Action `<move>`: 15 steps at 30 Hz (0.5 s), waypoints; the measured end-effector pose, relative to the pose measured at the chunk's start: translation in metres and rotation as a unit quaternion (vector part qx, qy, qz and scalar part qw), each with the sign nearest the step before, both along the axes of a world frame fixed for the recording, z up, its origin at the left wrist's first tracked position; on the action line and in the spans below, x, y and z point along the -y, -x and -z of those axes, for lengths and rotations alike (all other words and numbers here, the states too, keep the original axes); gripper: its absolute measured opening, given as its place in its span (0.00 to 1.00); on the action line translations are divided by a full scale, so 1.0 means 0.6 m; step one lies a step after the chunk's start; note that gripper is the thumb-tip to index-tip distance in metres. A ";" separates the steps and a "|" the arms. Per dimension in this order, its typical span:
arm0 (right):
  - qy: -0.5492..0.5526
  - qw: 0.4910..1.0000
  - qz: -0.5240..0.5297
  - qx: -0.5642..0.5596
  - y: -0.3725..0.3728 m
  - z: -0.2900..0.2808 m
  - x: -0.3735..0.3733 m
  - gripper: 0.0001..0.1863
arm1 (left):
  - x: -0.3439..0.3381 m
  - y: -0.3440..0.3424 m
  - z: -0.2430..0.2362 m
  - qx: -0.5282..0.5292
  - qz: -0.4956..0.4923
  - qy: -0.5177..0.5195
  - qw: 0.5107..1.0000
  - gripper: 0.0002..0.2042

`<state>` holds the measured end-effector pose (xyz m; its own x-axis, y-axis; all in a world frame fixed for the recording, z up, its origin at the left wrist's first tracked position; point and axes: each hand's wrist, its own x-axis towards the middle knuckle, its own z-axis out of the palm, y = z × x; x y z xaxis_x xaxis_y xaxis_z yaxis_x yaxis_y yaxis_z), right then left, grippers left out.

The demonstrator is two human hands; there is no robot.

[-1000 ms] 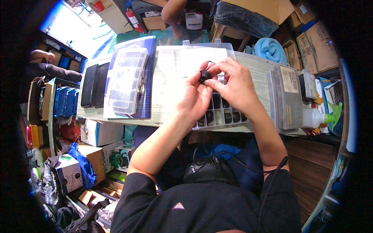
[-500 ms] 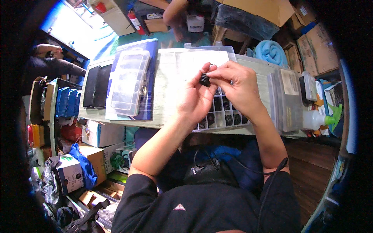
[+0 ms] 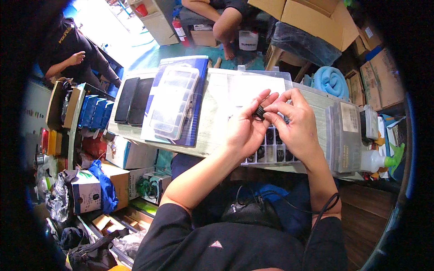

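Your left hand is turned palm up, its fingers curled around a small stack of black rings. Your right hand comes in from the other side, thumb and forefinger brought together at the stack's right edge; whether they pinch a ring or only touch it, you cannot tell from here. The stack sits between the two hands, at the left fingertips and just left of the right ones, so both are equally close. Its long axis is hard to read, as fingers cover part of it.

Below your hands, on the near side, lies a divided box with more black rings in its compartments; your wrists and palms hide part of it. Its clear lid is folded back on the far side, with a white sheet over it.

Farther left on the worktop, a clear flat case rests on a blue folder, with two dark slabs side by side beyond it. To your right stand clear boxes, then a spray bottle with a green head. A rolled blue cloth lies past the worktop's far right.
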<state>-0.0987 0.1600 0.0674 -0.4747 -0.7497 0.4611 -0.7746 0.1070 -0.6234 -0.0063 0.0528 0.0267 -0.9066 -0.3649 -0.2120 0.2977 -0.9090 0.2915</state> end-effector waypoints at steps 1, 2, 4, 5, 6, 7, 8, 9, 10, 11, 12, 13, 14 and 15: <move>-0.005 1.000 -0.004 0.017 -0.001 -0.001 -0.003 0.10 | -0.003 -0.002 -0.002 0.016 -0.001 0.007 1.000 0.20; -0.011 0.999 -0.006 0.034 -0.001 -0.001 -0.006 0.10 | -0.007 -0.003 -0.004 0.029 0.000 0.012 0.999 0.20; -0.016 0.999 -0.007 0.043 0.000 0.001 -0.012 0.10 | -0.010 -0.005 -0.003 0.032 0.015 0.013 0.999 0.20; -0.019 0.999 -0.007 0.045 0.003 0.002 -0.016 0.10 | -0.011 -0.007 -0.002 0.021 0.024 0.009 0.999 0.20; -0.022 0.999 -0.010 0.046 0.006 0.004 -0.019 0.10 | -0.010 -0.006 0.001 0.041 0.034 0.004 0.999 0.20; -0.031 0.998 -0.015 0.054 0.010 0.005 -0.021 0.10 | -0.009 -0.006 0.005 0.020 0.044 -0.008 0.999 0.20; -0.040 0.997 -0.018 0.063 0.014 0.008 -0.023 0.10 | -0.007 -0.006 0.009 -0.002 0.054 -0.019 0.998 0.20; -0.050 0.996 -0.021 0.071 0.018 0.009 -0.025 0.10 | -0.006 -0.005 0.013 0.016 0.059 -0.032 0.998 0.20; -0.054 0.997 -0.027 0.054 0.023 0.011 -0.027 0.09 | -0.008 -0.004 0.018 -0.003 0.058 -0.038 0.998 0.20; -0.054 0.996 -0.036 0.057 0.027 0.012 -0.029 0.09 | -0.007 -0.003 0.023 -0.008 0.063 -0.041 0.997 0.20; -0.055 0.996 -0.046 0.060 0.031 0.014 -0.030 0.09 | -0.004 -0.003 0.027 -0.016 0.069 -0.047 0.996 0.20; -0.055 0.995 -0.056 0.062 0.034 0.015 -0.031 0.09 | -0.002 -0.002 0.031 -0.025 0.074 -0.052 0.996 0.20; -0.061 0.994 -0.064 0.071 0.037 0.016 -0.031 0.09 | -0.002 -0.003 0.035 -0.033 0.073 -0.048 0.996 0.20; -0.054 0.994 -0.071 0.066 0.039 0.018 -0.031 0.08 | -0.001 -0.003 0.039 -0.035 0.077 -0.057 0.995 0.20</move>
<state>-0.1218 0.1789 0.0568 -0.4114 -0.8553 0.3148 -0.6988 0.0743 -0.7115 -0.0046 0.0533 0.0035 -0.9641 -0.1972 -0.1777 0.1679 -0.9715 0.1671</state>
